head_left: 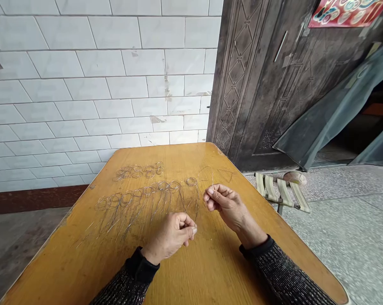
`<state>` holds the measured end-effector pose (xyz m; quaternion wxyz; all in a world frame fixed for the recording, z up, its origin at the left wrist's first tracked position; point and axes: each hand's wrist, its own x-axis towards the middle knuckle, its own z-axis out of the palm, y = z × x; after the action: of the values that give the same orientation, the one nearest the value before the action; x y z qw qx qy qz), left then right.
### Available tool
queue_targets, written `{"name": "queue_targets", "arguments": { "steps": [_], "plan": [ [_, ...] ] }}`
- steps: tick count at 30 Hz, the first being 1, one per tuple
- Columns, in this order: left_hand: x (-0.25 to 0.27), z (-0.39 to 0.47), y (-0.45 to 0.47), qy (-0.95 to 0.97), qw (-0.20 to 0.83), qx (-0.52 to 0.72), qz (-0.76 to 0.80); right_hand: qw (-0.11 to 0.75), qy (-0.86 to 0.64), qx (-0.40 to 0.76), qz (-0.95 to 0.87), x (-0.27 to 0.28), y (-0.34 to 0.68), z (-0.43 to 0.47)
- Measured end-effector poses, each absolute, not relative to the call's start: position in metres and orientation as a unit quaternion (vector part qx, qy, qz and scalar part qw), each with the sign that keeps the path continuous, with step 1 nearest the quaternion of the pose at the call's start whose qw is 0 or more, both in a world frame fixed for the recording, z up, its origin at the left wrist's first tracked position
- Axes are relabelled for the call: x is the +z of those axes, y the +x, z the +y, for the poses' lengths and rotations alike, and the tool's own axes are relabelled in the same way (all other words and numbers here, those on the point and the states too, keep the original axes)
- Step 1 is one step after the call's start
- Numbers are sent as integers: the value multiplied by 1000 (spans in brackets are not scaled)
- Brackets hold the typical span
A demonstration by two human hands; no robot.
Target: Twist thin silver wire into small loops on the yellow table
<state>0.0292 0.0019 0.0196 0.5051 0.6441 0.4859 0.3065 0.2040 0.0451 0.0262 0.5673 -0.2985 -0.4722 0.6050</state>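
Note:
My right hand (224, 205) is closed in a pinch on a thin wire (213, 178), which sticks up above the fingertips and seems to bend into a faint open loop. Lower and to the left, my left hand (175, 235) is also pinched closed. A looped wire (190, 181) has twisted tails that run down close to the left fingertips; whether those fingers grip it, I cannot tell. Left of it, a row of several wire loops (126, 198) with long straight tails lies on the wooden table (178, 275), partly behind my left hand.
Farther back on the table lies a cluster of coiled wire rings (136, 171). A bent thin wire (226, 173) rests near the right edge. A white tiled wall (99, 84) and a dark carved door (257, 84) stand behind. A strapped folding stool (282, 190) is on the right.

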Motion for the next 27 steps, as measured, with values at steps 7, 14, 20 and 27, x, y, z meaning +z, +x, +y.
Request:
{"name": "queue_targets", "arguments": {
  "steps": [7, 14, 20, 27],
  "plan": [
    [21, 12, 15, 589, 533, 379, 475, 534, -251, 649, -481, 26, 206, 44],
    [32, 17, 11, 504, 500, 563, 424, 365, -229, 721, -542, 18, 194, 34],
    [32, 14, 13, 544, 454, 546, 447, 284, -252, 709, -594, 17, 190, 28],
    [27, 14, 14, 598, 330, 530, 502, 303, -290, 698, -580, 20, 183, 24]
  ]
}}
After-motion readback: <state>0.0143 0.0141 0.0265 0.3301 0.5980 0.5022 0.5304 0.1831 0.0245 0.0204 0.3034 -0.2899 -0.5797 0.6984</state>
